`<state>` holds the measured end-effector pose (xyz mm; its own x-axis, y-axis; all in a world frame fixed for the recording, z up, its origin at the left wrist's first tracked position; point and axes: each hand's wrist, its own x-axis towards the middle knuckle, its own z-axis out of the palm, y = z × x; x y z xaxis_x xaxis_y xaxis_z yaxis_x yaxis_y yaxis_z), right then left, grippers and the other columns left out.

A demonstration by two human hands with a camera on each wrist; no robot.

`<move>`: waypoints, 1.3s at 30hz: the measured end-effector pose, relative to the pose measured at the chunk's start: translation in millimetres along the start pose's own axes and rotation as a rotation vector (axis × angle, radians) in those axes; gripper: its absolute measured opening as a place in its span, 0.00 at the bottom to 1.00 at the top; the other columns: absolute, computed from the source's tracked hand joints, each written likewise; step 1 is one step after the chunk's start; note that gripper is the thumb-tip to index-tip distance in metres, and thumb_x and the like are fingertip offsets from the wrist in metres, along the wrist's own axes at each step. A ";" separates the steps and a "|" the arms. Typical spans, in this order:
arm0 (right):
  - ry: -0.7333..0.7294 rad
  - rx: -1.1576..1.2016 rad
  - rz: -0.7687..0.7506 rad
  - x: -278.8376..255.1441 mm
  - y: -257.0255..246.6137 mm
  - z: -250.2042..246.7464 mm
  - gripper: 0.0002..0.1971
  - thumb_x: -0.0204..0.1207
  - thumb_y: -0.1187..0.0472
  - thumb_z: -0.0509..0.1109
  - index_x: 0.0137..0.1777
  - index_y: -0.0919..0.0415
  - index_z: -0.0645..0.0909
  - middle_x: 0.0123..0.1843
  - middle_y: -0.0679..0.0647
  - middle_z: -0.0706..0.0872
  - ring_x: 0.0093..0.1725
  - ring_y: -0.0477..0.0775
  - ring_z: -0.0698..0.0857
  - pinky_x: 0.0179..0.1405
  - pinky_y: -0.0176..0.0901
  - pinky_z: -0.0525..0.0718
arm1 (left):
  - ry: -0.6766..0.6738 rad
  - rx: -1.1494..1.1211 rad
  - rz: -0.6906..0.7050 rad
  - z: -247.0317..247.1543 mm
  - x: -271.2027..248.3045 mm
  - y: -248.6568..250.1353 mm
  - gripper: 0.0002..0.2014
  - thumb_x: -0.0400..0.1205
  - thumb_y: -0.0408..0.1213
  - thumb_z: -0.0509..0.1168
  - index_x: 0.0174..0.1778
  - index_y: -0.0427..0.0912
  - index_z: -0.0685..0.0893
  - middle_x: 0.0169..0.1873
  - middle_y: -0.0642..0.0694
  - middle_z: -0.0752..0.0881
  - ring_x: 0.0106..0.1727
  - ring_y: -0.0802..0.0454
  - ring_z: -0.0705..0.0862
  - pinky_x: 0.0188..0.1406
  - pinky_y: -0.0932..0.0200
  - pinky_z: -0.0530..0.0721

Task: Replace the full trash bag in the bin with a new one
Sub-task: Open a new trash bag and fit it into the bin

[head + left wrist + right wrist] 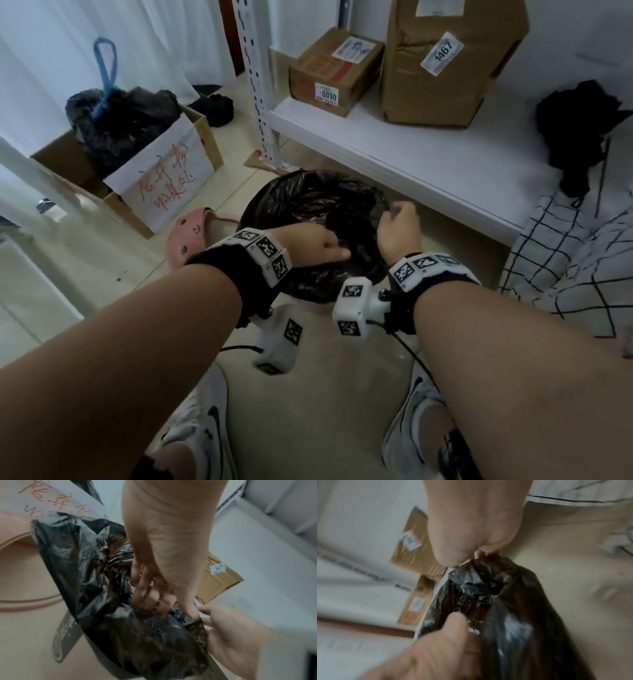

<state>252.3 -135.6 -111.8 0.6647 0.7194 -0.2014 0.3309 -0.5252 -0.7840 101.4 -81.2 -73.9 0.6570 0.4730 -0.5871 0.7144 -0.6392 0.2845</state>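
Observation:
A black trash bag (318, 205) lines the round bin (317, 308) on the floor, just in front of the white shelf. My left hand (318, 245) reaches into the middle of the bag. Its spread fingers (149, 592) press down into the crinkled plastic (96, 588), and the fingertips are hidden under a fold. My right hand (399, 222) pinches the bag's edge (481, 566) at the bin's right rim, with its fingers (471, 555) curled round a bunched bit of plastic. A full, tied black bag (116, 126) with a blue drawstring loop sits in a cardboard box at the left.
The low white shelf (411, 154) overhangs the bin's far side and carries two cardboard parcels (335, 72). The box (171, 171) with a handwritten paper sign stands to the left. A pink round item (186, 236) lies beside the bin. Checked fabric (565, 257) is at the right. My shoes (198, 428) stand just below the bin.

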 end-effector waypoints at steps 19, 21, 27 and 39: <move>-0.116 0.734 0.655 -54.6 42.5 18.2 0.25 0.84 0.43 0.55 0.60 0.64 0.80 0.41 0.60 0.86 0.36 0.59 0.87 0.35 0.49 0.86 | 0.114 -0.055 -0.093 43.2 -0.7 -17.6 0.19 0.84 0.50 0.59 0.46 0.36 0.84 0.40 0.43 0.78 0.46 0.43 0.80 0.54 0.47 0.81; -0.143 0.830 0.664 -58.5 40.5 12.8 0.18 0.81 0.48 0.64 0.53 0.64 0.83 0.36 0.57 0.85 0.25 0.53 0.85 0.26 0.41 0.82 | 0.297 -0.221 -0.030 42.2 -8.4 -16.1 0.16 0.85 0.50 0.58 0.50 0.39 0.80 0.45 0.43 0.76 0.42 0.46 0.78 0.48 0.50 0.79; -0.070 0.623 0.596 -61.3 35.6 12.3 0.26 0.54 0.49 0.84 0.44 0.71 0.87 0.44 0.66 0.91 0.45 0.67 0.90 0.52 0.62 0.88 | 0.222 -0.065 0.063 46.2 -42.4 -16.5 0.27 0.75 0.50 0.72 0.65 0.43 0.71 0.59 0.43 0.79 0.51 0.49 0.80 0.53 0.53 0.82; -0.180 1.009 0.540 -96.4 11.9 0.2 0.09 0.76 0.73 0.65 0.35 0.62 0.77 0.32 0.55 0.79 0.28 0.49 0.74 0.19 0.34 0.74 | 0.653 0.415 0.010 75.8 -58.2 -4.0 0.29 0.76 0.45 0.68 0.71 0.43 0.67 0.63 0.43 0.73 0.62 0.42 0.75 0.58 0.50 0.74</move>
<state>192.0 -211.1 -101.8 0.4246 0.6088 -0.6701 -0.7056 -0.2412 -0.6663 42.1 -152.1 -98.3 0.7637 0.6454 0.0170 0.6438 -0.7592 -0.0954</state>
